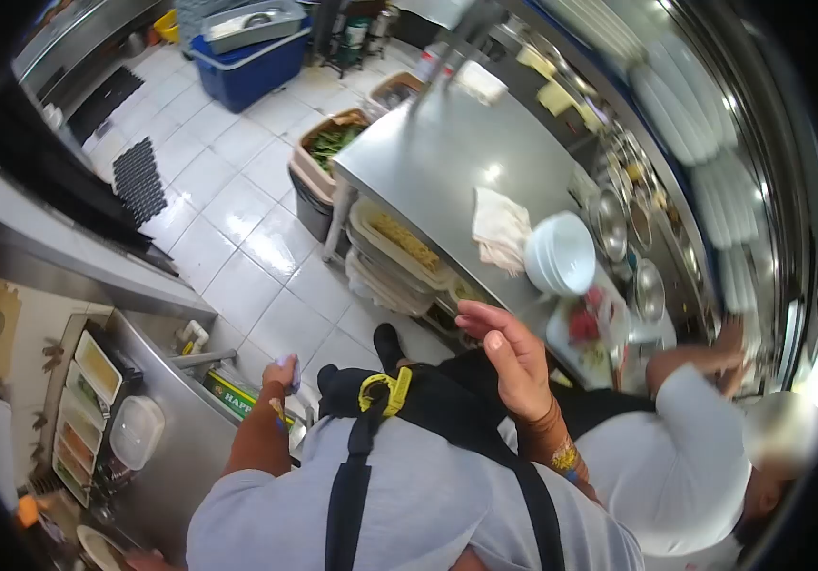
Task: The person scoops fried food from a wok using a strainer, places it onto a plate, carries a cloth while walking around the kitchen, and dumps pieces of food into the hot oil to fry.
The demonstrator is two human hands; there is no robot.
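left hand [282,373]: down by the steel counter [166,457] edge, fingers curled on a small pale thing; what it is I cannot tell
right hand [513,357]: raised, fingers loosely spread, holding nothing, thumb toward the camera
nearest work: the left hand's small thing sits just off the counter's near edge, beside a green-labelled box [233,395]; the left hand is on it, the right well apart
axis: too small to tell
table [437,157]: brushed steel, shiny; the right hand hovers off its near corner
cloth [499,228]: white, crumpled, soft, near the table's right edge
bowls [561,252]: white stack, smooth, round, just beside the cloth
tubs [85,409]: row of shallow rectangular trays at the counter's left edge, mixed fillings
co-worker [685,457]: white sleeve, bent over the table's near end
floor [228,190]: glossy white tiles
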